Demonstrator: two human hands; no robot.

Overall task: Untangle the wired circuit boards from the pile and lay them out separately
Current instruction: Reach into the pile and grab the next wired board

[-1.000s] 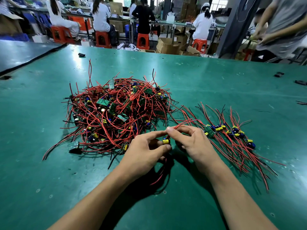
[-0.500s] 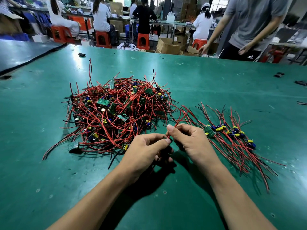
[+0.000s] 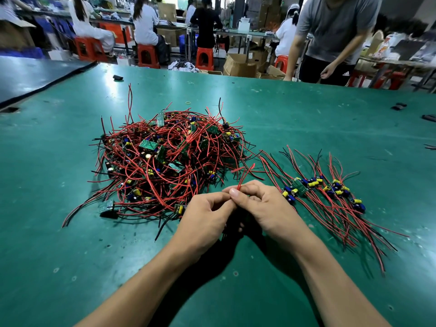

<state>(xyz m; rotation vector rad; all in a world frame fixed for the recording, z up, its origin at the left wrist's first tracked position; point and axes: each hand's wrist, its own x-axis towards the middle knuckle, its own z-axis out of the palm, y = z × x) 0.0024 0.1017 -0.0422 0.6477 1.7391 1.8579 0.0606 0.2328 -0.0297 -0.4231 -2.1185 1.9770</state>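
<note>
A tangled pile (image 3: 165, 159) of small green circuit boards with red and black wires lies on the green table, left of centre. To the right, several separated boards (image 3: 325, 187) lie in a row with their wires trailing toward me. My left hand (image 3: 203, 223) and my right hand (image 3: 264, 208) meet just in front of the pile, fingers curled. Between them they pinch red wires (image 3: 244, 175) that stick up above the fingertips. The board on those wires is hidden under my hands.
The green table (image 3: 306, 119) stretches far back and right; small black parts (image 3: 398, 106) lie at its right edge and one (image 3: 117, 77) at the far left. A person in a grey shirt (image 3: 335, 31) leans at the far edge. Seated workers and orange stools fill the background.
The yellow-capped board seen between my fingers a second ago is now covered by my hands. The red wire ends now stand up above my fingertips. The person in grey has moved left.
</note>
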